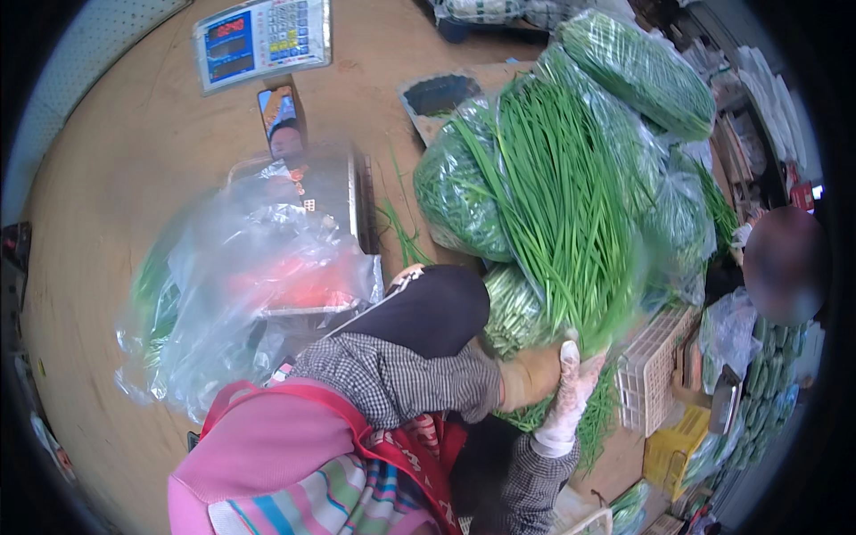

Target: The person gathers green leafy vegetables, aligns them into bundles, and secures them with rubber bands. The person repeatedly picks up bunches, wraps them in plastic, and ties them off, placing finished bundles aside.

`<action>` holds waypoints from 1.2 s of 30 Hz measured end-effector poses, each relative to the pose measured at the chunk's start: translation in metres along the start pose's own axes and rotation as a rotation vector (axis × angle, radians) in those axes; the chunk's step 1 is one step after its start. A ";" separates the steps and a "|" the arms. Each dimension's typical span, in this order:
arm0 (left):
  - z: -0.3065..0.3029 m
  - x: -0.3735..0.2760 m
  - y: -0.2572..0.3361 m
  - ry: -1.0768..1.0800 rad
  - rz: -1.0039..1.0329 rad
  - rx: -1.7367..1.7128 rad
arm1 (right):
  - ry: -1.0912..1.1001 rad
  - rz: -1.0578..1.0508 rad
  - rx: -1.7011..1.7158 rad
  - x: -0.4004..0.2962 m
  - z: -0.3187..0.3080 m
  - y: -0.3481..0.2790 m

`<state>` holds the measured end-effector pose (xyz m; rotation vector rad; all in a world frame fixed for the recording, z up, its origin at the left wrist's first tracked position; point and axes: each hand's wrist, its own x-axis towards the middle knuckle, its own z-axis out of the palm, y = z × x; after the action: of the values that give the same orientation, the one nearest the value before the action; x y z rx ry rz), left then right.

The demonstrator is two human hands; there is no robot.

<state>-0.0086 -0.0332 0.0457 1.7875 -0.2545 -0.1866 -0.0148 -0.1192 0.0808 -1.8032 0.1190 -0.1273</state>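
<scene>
A large heap of garlic chives [562, 194], long flat green leaves, lies before me with its stem ends towards my hands. My right hand [576, 384], in a stained white glove, closes around the lower ends of some chives at the heap's near edge. Right beside it is my left hand [531, 380] in a tan glove; its fingers are hidden, so its grip is unclear. A plastic-wrapped bundle [515, 314] with pale stems sits just above my left hand. Loose green leaves [598, 421] lie on the ground beneath both hands.
Bagged greens [461, 187] and a wrapped bundle [635, 73] flank the heap. A plastic crate [655, 374] and yellow box [675, 448] stand right. Clear plastic bags [227, 301], a phone [281, 120] and a digital scale [264, 40] lie left. Another person [742, 234] is at far right.
</scene>
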 end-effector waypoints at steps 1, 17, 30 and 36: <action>0.004 -0.008 0.003 0.062 -0.001 0.091 | -0.068 0.142 0.101 0.003 0.001 -0.011; 0.005 -0.012 0.015 -0.314 0.345 0.440 | -0.509 -0.023 1.304 0.026 -0.054 -0.029; 0.029 -0.023 -0.032 -0.279 0.379 0.214 | -0.265 -0.250 1.038 0.020 -0.145 -0.020; -0.009 -0.015 0.007 -0.392 0.000 0.172 | -0.159 -0.188 1.021 0.024 -0.138 -0.027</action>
<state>-0.0217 -0.0223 0.0548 1.9111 -0.5639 -0.5307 -0.0115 -0.2490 0.1394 -0.7940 -0.2043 -0.1421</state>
